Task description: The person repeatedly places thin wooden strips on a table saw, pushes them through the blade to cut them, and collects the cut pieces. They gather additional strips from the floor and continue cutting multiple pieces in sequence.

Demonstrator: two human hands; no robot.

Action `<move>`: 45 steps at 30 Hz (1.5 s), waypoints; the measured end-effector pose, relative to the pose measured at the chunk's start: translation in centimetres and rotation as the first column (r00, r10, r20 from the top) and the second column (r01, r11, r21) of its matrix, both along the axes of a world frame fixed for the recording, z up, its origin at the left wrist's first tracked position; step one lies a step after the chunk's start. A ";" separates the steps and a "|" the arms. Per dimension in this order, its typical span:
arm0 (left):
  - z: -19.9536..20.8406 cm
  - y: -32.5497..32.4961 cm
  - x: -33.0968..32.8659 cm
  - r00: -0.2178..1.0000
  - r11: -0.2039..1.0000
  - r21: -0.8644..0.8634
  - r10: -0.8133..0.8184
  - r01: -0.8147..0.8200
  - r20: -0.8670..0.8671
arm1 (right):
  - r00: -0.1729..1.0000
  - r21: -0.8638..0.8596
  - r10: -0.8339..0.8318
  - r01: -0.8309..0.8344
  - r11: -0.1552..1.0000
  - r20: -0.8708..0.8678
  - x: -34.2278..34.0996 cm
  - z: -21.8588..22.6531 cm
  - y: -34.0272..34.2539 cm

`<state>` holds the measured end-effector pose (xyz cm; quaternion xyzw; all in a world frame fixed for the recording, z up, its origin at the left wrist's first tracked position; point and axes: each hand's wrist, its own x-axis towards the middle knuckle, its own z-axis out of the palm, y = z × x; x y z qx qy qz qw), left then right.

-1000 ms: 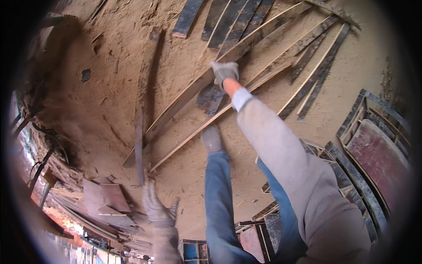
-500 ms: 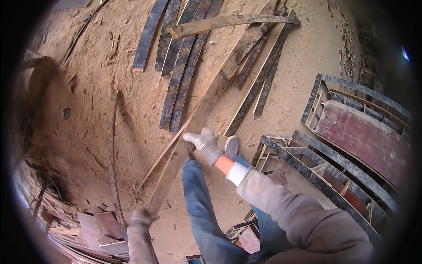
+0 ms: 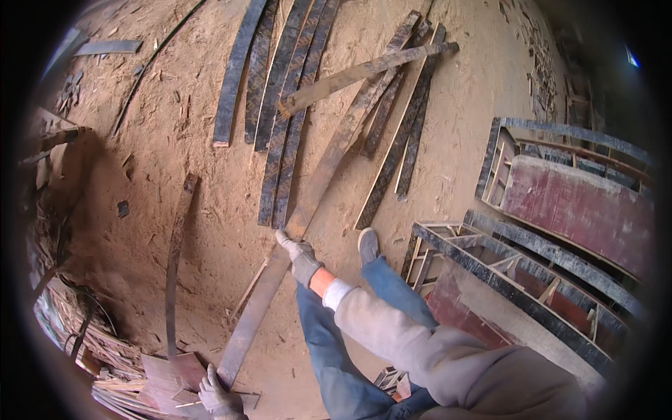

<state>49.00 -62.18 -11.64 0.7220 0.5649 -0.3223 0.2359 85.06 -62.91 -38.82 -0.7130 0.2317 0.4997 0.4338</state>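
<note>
**Long plank (image 3: 250, 323) slants up from the left hand (image 3: 218, 397) to the right hand (image 3: 299, 256)**

At the left, a thin brown strip (image 3: 180, 262) stands nearly lengthwise in view, its lower end reaching a reddish-brown sheet (image 3: 187, 371). The left hand, in a grey glove, is just in front of that sheet at the bottom. Its fingers are partly extended and lie close together at the plank's lower end, seemingly touching its left edge; the thumb and the underside are hidden, so whether it grips cannot be told.

From there the long plank rises, its broad face up and its long axis running from lower left to upper right. It spans the space between the hands, with a narrow pale strip (image 3: 248, 290) just to the left of its upper half.

The right hand, also gloved, comes over the plank from the right side. It is closed on the plank, one digit stretched across to the far edge, the other fingertips partly out of sight. Just beyond it, a brown board (image 3: 334, 154) carries on up and right in nearly the same line; the glove covers the join, so whether it is one piece with the plank cannot be told.

Dark boards (image 3: 285, 147) lie to the left of that line, and a crossing board (image 3: 364, 73) rests over its upper part. Farther right come a shoe (image 3: 369, 246) and black-edged frames (image 3: 518, 287).
</note>
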 end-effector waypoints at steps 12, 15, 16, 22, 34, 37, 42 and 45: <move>1.4 10.2 25.0 0.888 0.873 -0.390 -0.400 0.293 -0.229 | 0.950 -0.323 0.289 -0.313 0.893 -0.123 10.7 -13.8 -9.5; 1.6 11.7 29.4 0.837 0.855 -0.301 -0.496 0.424 -0.230 | 0.922 -0.117 0.341 -0.365 0.924 -0.182 11.5 -15.8 -10.1; 1.7 12.1 30.6 0.826 0.848 -0.252 -0.519 0.466 -0.219 | 0.948 -0.080 0.233 -0.255 0.964 -0.215 11.4 -15.8 -10.0; -2.7 14.9 36.5 0.666 0.681 -0.159 -0.732 0.715 -0.139 | 0.937 -0.309 0.184 -0.277 0.910 -0.298 8.5 -9.2 -9.0; -1.5 20.9 29.1 0.680 0.684 -0.326 -0.719 0.653 -0.145 | 0.885 -0.529 0.416 -0.254 0.809 0.211 17.0 -2.0 -28.4; -0.1 18.9 22.3 0.786 0.784 -0.067 -0.618 0.618 0.020 | 0.681 -0.664 0.623 -0.266 0.699 0.383 23.4 3.6 -30.6; 0.7 11.2 16.7 0.919 0.931 0.145 -0.357 0.335 0.169 | 0.514 -0.754 0.820 -0.426 0.500 0.253 25.0 12.8 -30.4; 1.6 6.0 14.2 0.992 0.994 -0.005 -0.105 0.106 0.072 | 0.493 -0.781 0.831 -0.400 0.480 0.258 19.6 19.4 -32.7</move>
